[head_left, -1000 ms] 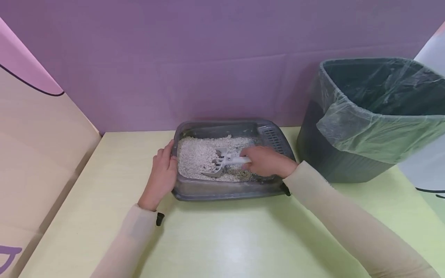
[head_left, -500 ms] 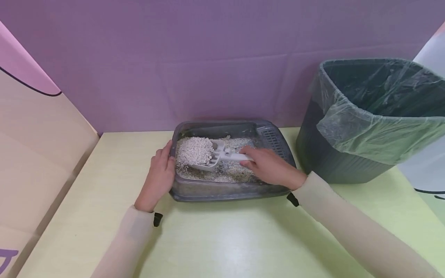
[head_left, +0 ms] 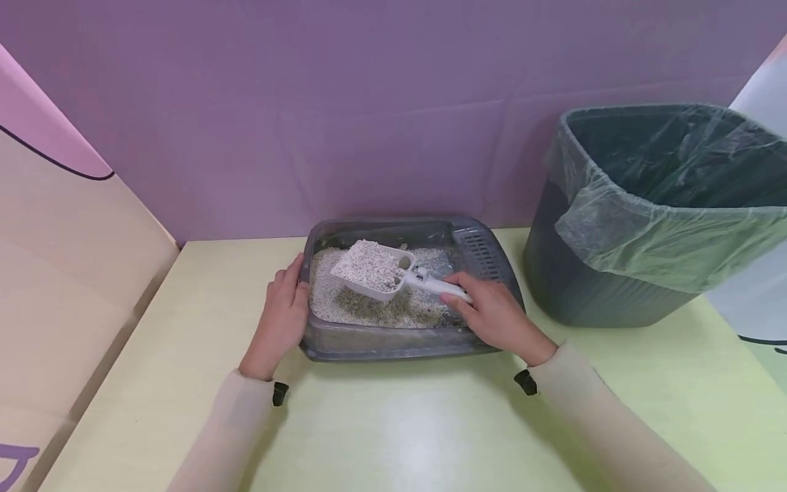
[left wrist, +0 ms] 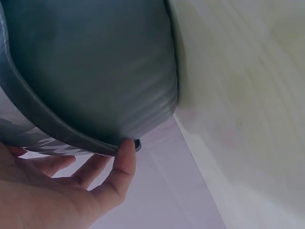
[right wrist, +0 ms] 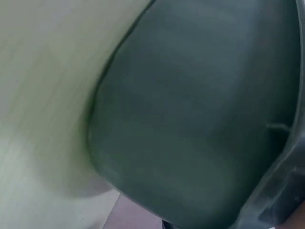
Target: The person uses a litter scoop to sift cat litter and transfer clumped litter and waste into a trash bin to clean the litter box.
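A grey litter box (head_left: 393, 343) with pale granular litter (head_left: 341, 307) in it stands on the table against the purple backdrop. My left hand (head_left: 283, 314) grips its left rim; in the left wrist view the fingers (left wrist: 125, 164) bend at that rim. With my right hand (head_left: 494, 318) I hold the handle of a white litter scoop (head_left: 439, 285). The scoop's head is heaped with litter and overlaps the left and middle part of the box, its handle slanting down to the right. The right wrist view mostly shows the box's outer wall (right wrist: 181, 109), with the scoop out of sight.
To the right of the litter box stands a tall dark bin (head_left: 572, 273) lined with a clear plastic bag (head_left: 658, 239) folded over its rim. A slotted grate (head_left: 481, 254) forms the right end of the box. The pale table (head_left: 399, 424) spreads in front.
The scoop has come up out of the litter with a heap in its head and now slants. My right hand has shifted right and nearer to me. The left hand keeps its place.
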{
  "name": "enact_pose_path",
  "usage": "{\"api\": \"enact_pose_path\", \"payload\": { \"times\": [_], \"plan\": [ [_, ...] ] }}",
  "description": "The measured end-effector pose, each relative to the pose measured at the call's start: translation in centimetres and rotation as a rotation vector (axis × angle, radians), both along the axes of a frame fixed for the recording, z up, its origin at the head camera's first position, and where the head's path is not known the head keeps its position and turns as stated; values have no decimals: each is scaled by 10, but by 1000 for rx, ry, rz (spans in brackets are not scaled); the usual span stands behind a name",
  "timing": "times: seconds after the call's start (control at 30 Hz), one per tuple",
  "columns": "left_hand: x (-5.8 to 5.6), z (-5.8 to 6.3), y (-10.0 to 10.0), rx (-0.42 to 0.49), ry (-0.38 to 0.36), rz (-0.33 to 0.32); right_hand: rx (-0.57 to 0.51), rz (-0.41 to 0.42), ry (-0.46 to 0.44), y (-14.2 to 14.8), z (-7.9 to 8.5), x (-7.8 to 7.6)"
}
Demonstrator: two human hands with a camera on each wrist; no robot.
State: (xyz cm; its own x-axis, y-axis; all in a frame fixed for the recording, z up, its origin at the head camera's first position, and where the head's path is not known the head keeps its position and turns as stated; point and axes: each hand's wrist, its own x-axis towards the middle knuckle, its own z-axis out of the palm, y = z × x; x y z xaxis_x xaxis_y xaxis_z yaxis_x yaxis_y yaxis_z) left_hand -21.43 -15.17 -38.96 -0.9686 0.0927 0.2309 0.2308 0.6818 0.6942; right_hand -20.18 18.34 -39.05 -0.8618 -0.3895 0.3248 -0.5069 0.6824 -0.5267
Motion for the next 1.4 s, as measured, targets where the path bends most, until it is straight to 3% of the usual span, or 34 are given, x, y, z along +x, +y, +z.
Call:
{"api": "enact_pose_path", "payload": {
  "times": [0.33, 0.63, 1.13, 1.4],
  "plan": [
    [0, -3, -1, 9, 15, -19, -54, -57, 119, 1, -4, 3],
    [0, -3, 1, 8, 15, -20, -131, -67, 146, 5, -6, 5],
    [2, -1, 0, 8, 8, -7, -169, -21, 43, 4, -2, 4],
    [1, -1, -1, 4, 7, -7, -120, -80, 82, 3, -5, 4]
  ]
}}
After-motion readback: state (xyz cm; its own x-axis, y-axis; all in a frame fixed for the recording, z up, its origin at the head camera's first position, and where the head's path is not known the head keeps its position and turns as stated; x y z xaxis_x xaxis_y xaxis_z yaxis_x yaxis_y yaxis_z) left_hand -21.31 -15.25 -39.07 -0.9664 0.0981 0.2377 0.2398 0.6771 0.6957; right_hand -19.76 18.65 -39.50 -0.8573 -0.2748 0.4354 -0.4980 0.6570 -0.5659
